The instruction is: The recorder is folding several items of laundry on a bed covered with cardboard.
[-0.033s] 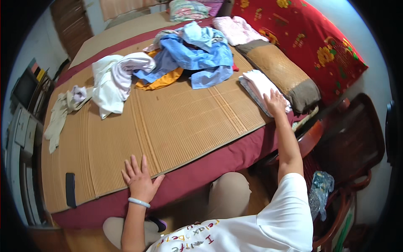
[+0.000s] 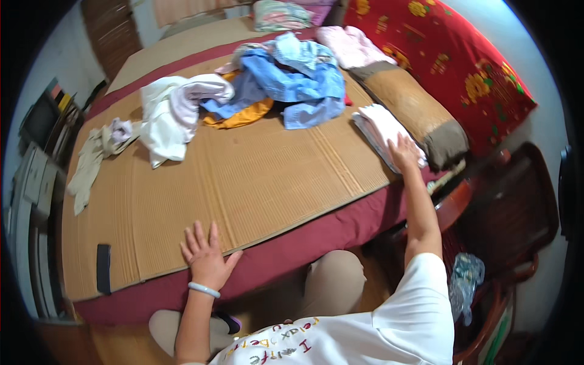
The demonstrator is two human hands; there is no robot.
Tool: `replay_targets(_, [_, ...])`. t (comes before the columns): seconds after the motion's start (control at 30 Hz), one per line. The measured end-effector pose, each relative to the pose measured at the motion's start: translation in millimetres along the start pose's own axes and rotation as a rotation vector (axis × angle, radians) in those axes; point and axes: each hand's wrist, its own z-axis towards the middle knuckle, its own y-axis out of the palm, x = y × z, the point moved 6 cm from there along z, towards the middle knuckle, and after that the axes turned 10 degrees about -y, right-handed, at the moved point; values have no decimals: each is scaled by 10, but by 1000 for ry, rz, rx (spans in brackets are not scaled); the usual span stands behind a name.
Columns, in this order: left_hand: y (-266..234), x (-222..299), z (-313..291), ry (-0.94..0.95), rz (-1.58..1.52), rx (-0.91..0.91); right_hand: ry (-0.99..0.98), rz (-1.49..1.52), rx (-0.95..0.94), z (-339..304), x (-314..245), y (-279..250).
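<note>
My left hand (image 2: pixel 207 258) lies flat with fingers spread on the near edge of the tan bed mat (image 2: pixel 243 188), a pale bangle on its wrist. My right arm reaches far right, and my right hand (image 2: pixel 406 153) rests palm down on a small stack of folded white and grey clothes (image 2: pixel 380 125), fingers extended. Across the mat lies a loose heap of clothes: a blue shirt (image 2: pixel 292 76), an orange garment (image 2: pixel 243 115) and a white garment (image 2: pixel 164 134). A beige garment (image 2: pixel 88 170) lies farther left.
A brown pillow (image 2: pixel 407 100) and a pink folded cloth (image 2: pixel 350 45) lie beyond the stack, against a red flowered cover (image 2: pixel 450 61). A dark phone-like object (image 2: pixel 104 269) lies at the mat's near left corner. A wooden chair (image 2: pixel 499 213) with a plastic bag (image 2: pixel 466 280) stands at right.
The whole view has shifted slightly, with the bed and clothes appearing a little farther right. Both hands keep their places on the mat and the folded stack.
</note>
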Motion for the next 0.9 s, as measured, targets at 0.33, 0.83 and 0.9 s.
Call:
replay_targets(0.33, [78, -35, -5, 31, -18, 0, 67, -67, -109, 83, -232, -483])
replay_targets(0.83, [44, 93, 49, 42, -38, -57, -286, 84, 79, 520, -647, -240])
replay_targets(0.9, [90, -42, 14, 0, -24, -62, -300, 50, 64, 492, -1380, -339])
